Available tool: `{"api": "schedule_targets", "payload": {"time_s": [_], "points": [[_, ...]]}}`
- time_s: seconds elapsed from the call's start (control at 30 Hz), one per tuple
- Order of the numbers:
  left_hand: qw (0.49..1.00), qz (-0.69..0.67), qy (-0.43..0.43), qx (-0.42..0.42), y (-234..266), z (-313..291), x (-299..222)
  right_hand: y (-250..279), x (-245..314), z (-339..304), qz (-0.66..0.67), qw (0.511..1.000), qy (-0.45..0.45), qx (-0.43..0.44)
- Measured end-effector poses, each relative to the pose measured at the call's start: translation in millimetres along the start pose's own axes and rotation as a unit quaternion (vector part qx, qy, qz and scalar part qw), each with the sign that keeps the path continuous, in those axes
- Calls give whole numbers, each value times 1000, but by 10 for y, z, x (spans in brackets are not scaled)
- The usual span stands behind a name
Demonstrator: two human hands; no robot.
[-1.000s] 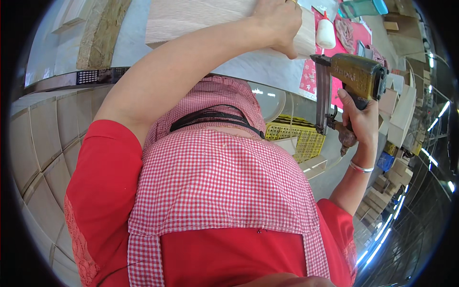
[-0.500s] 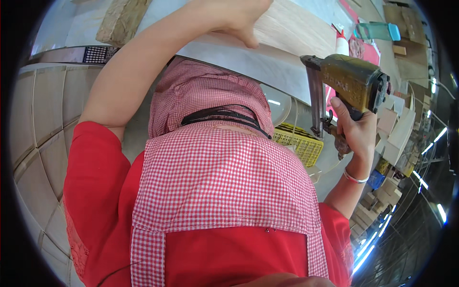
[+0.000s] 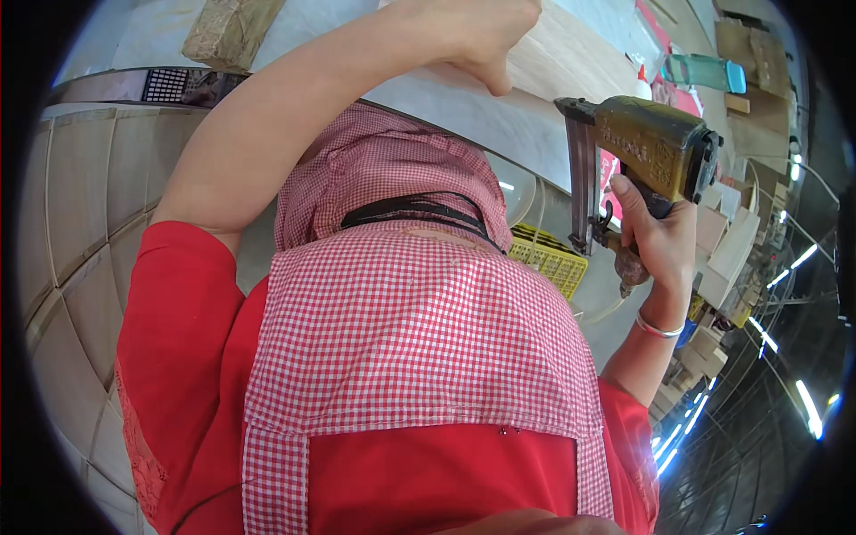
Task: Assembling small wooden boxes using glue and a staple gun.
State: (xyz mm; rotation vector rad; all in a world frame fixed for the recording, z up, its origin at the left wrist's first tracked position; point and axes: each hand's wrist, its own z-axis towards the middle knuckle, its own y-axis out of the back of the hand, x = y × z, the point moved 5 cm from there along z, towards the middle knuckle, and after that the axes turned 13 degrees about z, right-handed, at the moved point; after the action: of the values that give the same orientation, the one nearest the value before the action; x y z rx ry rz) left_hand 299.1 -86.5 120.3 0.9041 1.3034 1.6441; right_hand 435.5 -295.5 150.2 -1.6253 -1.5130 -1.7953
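My right hand [image 3: 664, 236] is wrapped around the handle of a brown-and-black nail gun [image 3: 646, 143]. The gun is raised over the table's near edge, its nose toward the boards and its magazine hanging down. At the top of the view, my left hand [image 3: 490, 45] grips a pale wooden board [image 3: 575, 58]. Its thumb presses near the board's close edge, while the other fingers are mostly hidden behind the hand and past the picture's edge. The board lies on a light grey table [image 3: 419, 96].
A brown wrapped block [image 3: 230, 34] sits on the table at left. Beyond the gun are a teal bottle [image 3: 704, 73] and a red-capped white glue bottle [image 3: 643, 85]. Below the table stands a yellow crate [image 3: 553, 263]. Stacked cartons [image 3: 80, 178] fill the left side.
My left hand has shifted right along the board area. The nail gun in my right hand has come slightly left, now partly covering the glue bottle. The whole view has tilted a little.
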Motion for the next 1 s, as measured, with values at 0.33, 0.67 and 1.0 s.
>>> {"api": "schedule_targets", "payload": {"time_s": [0.33, 0.67, 1.0], "points": [[992, -81, -24, -97, 91, -666, 317, -14, 140, -39, -81, 993, 82, -4], [963, -236, 3, -127, -250, -504, 194, 88, 284, -158, -34, 991, 114, 59], [943, -253, 40, -214, -387, -364, -180, 77, 260, -100, -57, 988, 108, 97]]}}
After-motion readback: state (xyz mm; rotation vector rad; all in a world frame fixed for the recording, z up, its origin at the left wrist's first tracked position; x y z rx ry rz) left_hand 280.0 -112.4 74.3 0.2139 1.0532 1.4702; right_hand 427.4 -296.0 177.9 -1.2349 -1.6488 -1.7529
